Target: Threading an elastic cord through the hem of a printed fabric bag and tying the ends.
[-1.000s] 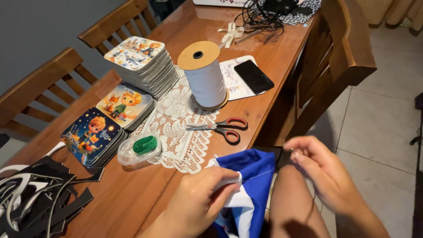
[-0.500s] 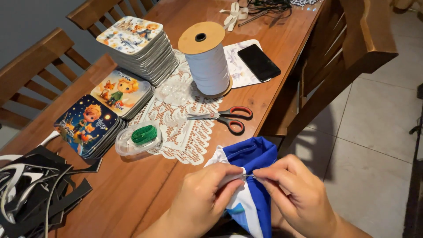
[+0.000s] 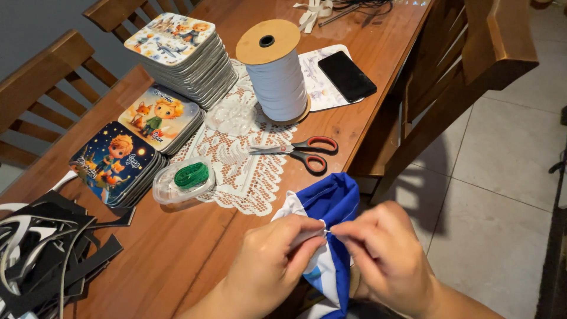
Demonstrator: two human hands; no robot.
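A blue and white piece of fabric hangs over the table's near edge. My left hand pinches its white part. My right hand meets it fingertip to fingertip, pinching something thin at the same spot on the cloth; what it is I cannot tell. Red-handled scissors lie just beyond the hands on a white lace doily. A large spool of white elastic band stands upright behind the scissors.
The wooden table carries stacks of square illustrated cards, a clear case with green thread, a black phone and black offcuts at left. Wooden chairs flank the table; tiled floor lies right.
My right hand came in from the right and joined my left on the cloth, fingertips now pinching together. The camera view moved closer and slightly forward over the table.
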